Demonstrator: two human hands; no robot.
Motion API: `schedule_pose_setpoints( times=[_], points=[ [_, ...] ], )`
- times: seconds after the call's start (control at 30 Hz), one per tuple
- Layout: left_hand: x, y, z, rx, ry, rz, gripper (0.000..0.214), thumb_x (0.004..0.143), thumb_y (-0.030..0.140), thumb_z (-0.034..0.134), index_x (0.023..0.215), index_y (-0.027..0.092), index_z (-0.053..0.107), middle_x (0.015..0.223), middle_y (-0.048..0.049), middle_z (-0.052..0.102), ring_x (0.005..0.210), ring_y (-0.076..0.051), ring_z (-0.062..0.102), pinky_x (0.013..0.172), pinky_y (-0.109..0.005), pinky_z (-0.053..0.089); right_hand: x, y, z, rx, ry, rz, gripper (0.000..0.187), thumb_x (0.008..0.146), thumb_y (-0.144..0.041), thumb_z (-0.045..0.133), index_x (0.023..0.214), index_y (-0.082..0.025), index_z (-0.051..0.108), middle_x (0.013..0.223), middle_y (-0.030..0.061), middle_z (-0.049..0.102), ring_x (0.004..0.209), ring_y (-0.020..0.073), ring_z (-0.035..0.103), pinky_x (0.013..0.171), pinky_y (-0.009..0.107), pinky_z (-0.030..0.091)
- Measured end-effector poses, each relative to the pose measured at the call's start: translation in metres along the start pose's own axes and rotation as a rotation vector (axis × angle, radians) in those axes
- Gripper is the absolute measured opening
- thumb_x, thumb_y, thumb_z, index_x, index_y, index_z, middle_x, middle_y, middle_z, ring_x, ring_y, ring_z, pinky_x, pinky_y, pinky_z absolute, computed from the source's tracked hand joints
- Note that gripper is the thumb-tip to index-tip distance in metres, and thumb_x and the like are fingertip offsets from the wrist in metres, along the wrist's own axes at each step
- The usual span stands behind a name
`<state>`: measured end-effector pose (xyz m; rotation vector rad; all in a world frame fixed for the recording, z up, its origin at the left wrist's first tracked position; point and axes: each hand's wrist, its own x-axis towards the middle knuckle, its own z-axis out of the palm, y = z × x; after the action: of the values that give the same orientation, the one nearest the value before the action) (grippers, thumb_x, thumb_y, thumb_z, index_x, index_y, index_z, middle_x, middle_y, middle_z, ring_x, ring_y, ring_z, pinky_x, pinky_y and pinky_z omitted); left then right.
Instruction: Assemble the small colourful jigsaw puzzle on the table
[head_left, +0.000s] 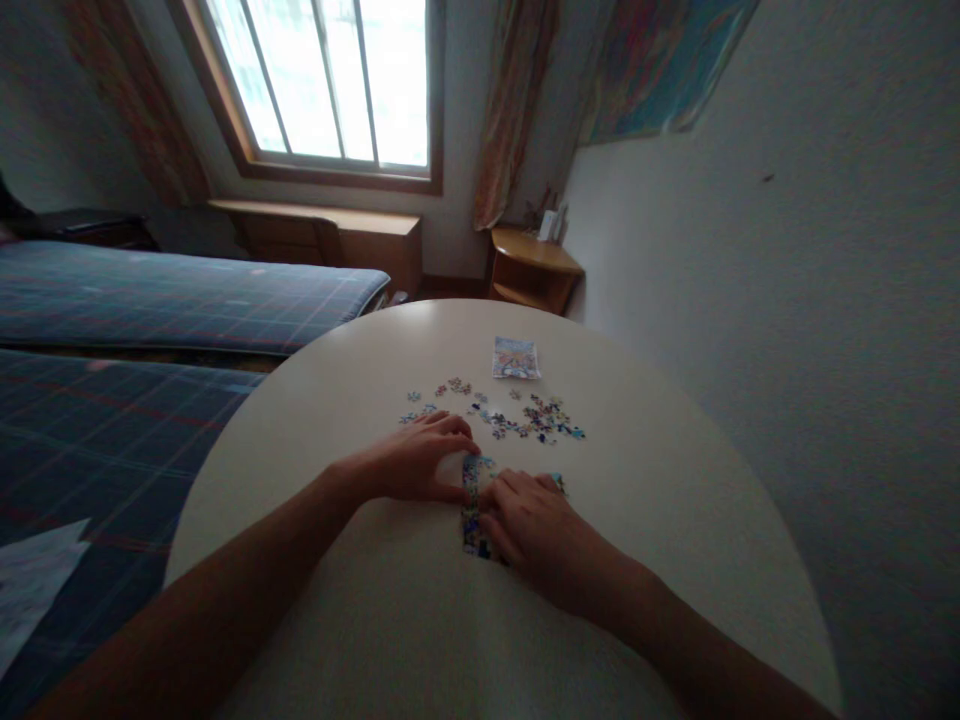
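Note:
A narrow, partly joined jigsaw puzzle (pixel 471 530) lies flat on the round, pale table (pixel 352 620). At its left edge is my left hand (pixel 424 460), with thumb and forefinger spread apart and their tips touching the edge. My right hand (pixel 529 515) covers the puzzle's right side, its fingers bent and drawn together at the joined pieces. Whatever they pinch is hidden under them. A few pieces (pixel 559 483) show just beyond the right knuckles. Farther back, loose puzzle pieces (pixel 544 415) lie scattered, with a smaller group (pixel 420 412) by my left fingers.
A small printed packet (pixel 516 358) lies toward the table's far side. Beds with plaid covers (pixel 187 295) stand to the left, with a paper sheet (pixel 37 580) on the nearer one. A wall (pixel 750 300) runs along the right. A corner shelf (pixel 536 255) stands behind the table.

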<state>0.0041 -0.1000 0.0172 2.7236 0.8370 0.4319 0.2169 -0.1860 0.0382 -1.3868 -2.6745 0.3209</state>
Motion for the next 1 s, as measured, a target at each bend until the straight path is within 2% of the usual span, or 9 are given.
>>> schedule_pose_setpoints(
  times=[0.1,0.33,0.47,0.73,1.0],
  points=[
    [0.0,0.001,0.0,-0.003,0.013,0.009,0.052,0.077,0.056,0.072,0.118,0.024,0.063,0.121,-0.0069,0.058,0.113,-0.025,0.054,0.102,-0.039,0.043,0.001,0.0,-0.003,0.022,-0.003,-0.001,0.008,0.094,-0.021,0.055,0.097,-0.015,0.061,0.101,0.0079,0.065,0.094,0.0237,0.06,0.084,0.038,0.039],
    [0.0,0.001,-0.001,-0.005,0.02,0.009,0.051,0.078,0.056,0.071,0.118,0.025,0.063,0.12,-0.0071,0.058,0.113,-0.024,0.054,0.102,-0.039,0.043,0.006,0.003,0.012,-0.081,0.092,-0.139,0.012,0.096,-0.014,0.049,0.091,-0.014,0.06,0.09,0.0077,0.066,0.084,0.0227,0.06,0.077,0.036,0.039],
    [0.0,0.0,-0.001,-0.011,0.008,0.011,0.052,0.079,0.056,0.071,0.119,0.025,0.062,0.121,-0.0074,0.058,0.113,-0.025,0.053,0.102,-0.039,0.043,0.007,0.002,0.015,-0.039,0.124,-0.108,0.009,0.093,-0.012,0.051,0.089,-0.014,0.06,0.088,0.0083,0.065,0.081,0.0223,0.058,0.074,0.035,0.04],
    [0.0,0.0,0.0,0.0,0.01,0.011,0.054,0.078,0.058,0.071,0.119,0.025,0.062,0.122,-0.0077,0.057,0.114,-0.025,0.053,0.101,-0.04,0.043,0.005,0.001,0.006,0.198,0.086,-0.045,0.008,0.09,-0.013,0.054,0.085,-0.015,0.06,0.089,0.0063,0.065,0.085,0.0197,0.057,0.078,0.032,0.04],
    [0.0,0.0,-0.001,0.0,0.005,0.01,0.052,0.078,0.055,0.072,0.119,0.026,0.062,0.122,-0.007,0.058,0.114,-0.025,0.053,0.101,-0.04,0.043,0.005,0.007,0.006,0.148,0.117,-0.051,0.005,0.084,-0.012,0.058,0.082,-0.016,0.059,0.081,0.0041,0.066,0.078,0.0182,0.058,0.076,0.032,0.038]
  ],
)
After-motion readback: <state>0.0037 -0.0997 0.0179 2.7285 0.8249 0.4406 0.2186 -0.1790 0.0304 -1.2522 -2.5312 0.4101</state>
